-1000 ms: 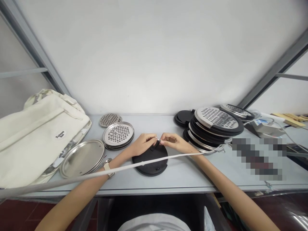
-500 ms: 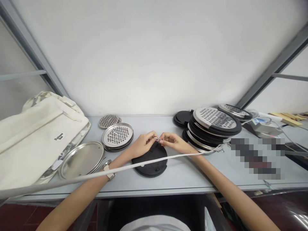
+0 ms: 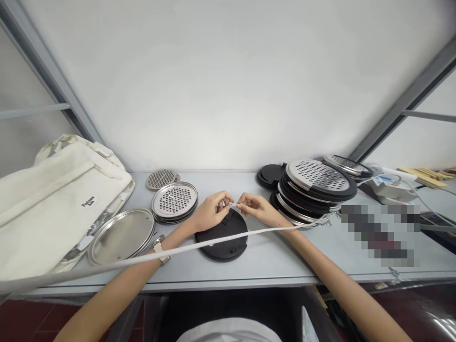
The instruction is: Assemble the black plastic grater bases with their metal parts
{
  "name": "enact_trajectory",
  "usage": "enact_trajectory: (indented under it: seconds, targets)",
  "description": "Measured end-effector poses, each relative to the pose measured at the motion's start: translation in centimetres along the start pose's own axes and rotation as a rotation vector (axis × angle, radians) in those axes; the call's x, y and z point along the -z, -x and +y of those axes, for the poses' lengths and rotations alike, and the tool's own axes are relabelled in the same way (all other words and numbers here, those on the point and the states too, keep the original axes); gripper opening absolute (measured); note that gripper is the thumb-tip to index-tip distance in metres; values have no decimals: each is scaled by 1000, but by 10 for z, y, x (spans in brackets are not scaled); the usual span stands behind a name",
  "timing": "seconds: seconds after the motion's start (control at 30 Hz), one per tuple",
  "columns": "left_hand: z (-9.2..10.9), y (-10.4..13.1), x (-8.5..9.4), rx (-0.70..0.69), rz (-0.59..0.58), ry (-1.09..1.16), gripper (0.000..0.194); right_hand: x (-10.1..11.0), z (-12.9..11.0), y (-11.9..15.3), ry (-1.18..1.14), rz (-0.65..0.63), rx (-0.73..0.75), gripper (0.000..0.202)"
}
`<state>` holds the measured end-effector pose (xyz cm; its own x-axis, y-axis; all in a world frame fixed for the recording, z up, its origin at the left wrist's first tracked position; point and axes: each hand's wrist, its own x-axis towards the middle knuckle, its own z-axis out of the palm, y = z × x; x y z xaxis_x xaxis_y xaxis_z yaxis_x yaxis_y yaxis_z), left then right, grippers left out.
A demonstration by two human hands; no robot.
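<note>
Between my fingertips is a small, thin metal piece [image 3: 234,204], perhaps a wire part; its exact kind is too small to make out. My left hand [image 3: 213,210] pinches its left side, and my right hand [image 3: 257,209] pinches the right side. Both hands are just above the far edge of a round black plastic disc [image 3: 221,241], which lies flat on the table with its moulded side up. My left fingers partly cover the disc's far rim.
Left of my hands are stacked grater discs [image 3: 174,199], plain metal discs [image 3: 123,235] and a cream bag [image 3: 60,199]. To the right stands a tall stack of black-rimmed graters [image 3: 317,190]. A pale cord [image 3: 199,244] crosses in front of my forearms.
My fingertips have drawn slightly apart, and the metal piece now shows as a thin line between them. The black disc and the stacks stay where they were.
</note>
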<state>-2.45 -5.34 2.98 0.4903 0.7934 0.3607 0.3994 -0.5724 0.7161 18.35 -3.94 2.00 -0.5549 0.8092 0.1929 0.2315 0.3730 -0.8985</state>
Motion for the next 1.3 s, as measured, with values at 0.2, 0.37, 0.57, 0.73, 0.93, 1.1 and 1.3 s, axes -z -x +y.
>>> enact_trajectory:
  seconds: [0.2,0.37,0.57,0.73,0.93,1.1,1.3]
  targets:
    - [-7,-4,0,-6,15,-23,19,-2,-3,3,291,53,63,31]
    - [-14,-5,0,-42,33,-73,17,0,-1,3,318,-18,32,27]
    - [-17,-6,0,-52,7,-51,13,5,1,4,387,-67,16,27]
    - [-16,-6,3,-30,-53,-42,11,7,-2,6,411,-92,13,34]
    - [-16,-7,3,-69,-66,-127,12,1,-1,6,391,-77,-1,29]
    - [-15,-9,3,-152,-75,-226,14,0,2,4,373,-59,30,26]
    - [-15,-7,4,-167,-59,-263,13,1,1,3,383,-86,49,20]
